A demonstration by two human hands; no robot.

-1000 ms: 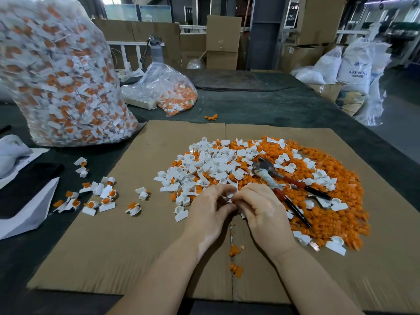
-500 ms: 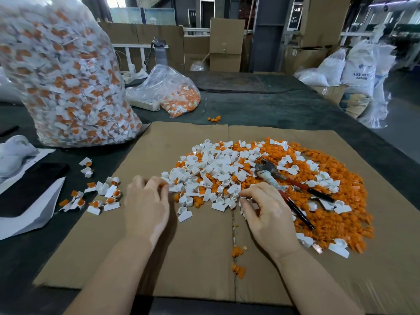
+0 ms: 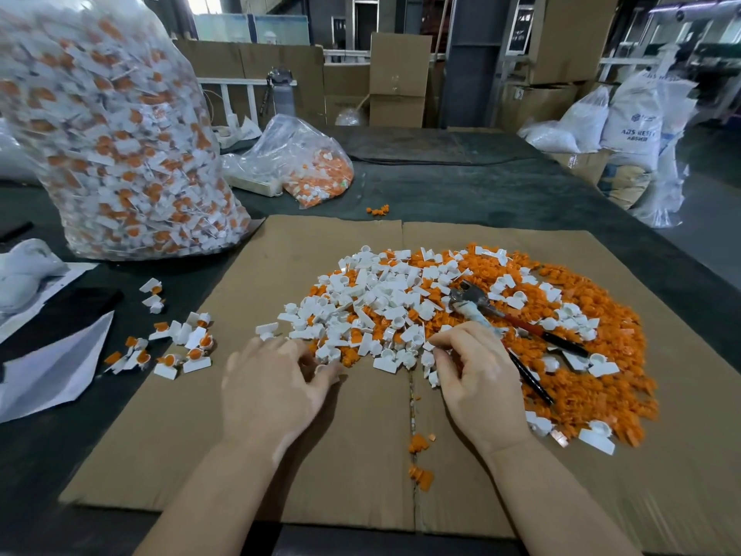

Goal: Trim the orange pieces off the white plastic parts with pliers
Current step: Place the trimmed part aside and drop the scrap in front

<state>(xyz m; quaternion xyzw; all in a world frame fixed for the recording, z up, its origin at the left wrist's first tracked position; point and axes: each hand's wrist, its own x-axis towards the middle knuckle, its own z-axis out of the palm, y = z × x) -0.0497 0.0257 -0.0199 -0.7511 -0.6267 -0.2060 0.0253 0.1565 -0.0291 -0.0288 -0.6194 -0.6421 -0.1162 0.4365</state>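
Untrimmed parts [image 3: 180,347] on cardboard [image 3: 280,254], left of trimmed pile [image 3: 401,307]. Pliers [image 3: 501,319] lying idle across pile. Left hand [image 3: 276,391] loose, empty; right hand [image 3: 477,379] pinching white piece [image 3: 428,346]. Sorting, seemingly. Next: fetch untrimmed part, take pliers.

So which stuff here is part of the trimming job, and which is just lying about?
Job: pliers; trimmed pile; untrimmed parts; big bag of parts; cardboard sheet.
Lying about: water bottle; cardboard boxes; white sacks.
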